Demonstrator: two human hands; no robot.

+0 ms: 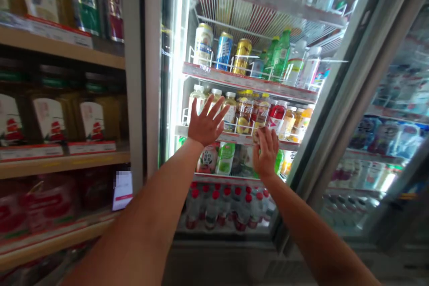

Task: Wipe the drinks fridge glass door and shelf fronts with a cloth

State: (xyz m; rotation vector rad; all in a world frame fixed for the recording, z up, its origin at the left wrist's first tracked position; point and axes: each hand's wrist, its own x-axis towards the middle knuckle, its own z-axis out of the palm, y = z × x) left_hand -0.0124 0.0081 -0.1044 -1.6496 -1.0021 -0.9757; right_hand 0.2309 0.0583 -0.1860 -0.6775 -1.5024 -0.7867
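My left hand (206, 121) is raised with its fingers spread wide. It holds nothing and covers part of a row of white-capped bottles (229, 109) on a middle shelf of the lit drinks fridge. Lower and to the right is my right hand (267, 149), its fingers bent and close together near a shelf's front edge (239, 138). A small pale, brownish patch shows by its fingertips; what it is stays unclear. Near that hand are yellow-capped bottles (262, 109) and a red drink bottle (276, 115). Below the left hand stands a green-labelled bottle (225, 158).
Cans (224, 51) and green bottles (280, 53) fill the shelf above. Red-capped bottles (212, 210) stand at the bottom. To the left, wooden shelves (67, 159) hold juice bottles (50, 111), with a lit phone (122, 190) at their edge. A metal door frame (355, 111) slants at right.
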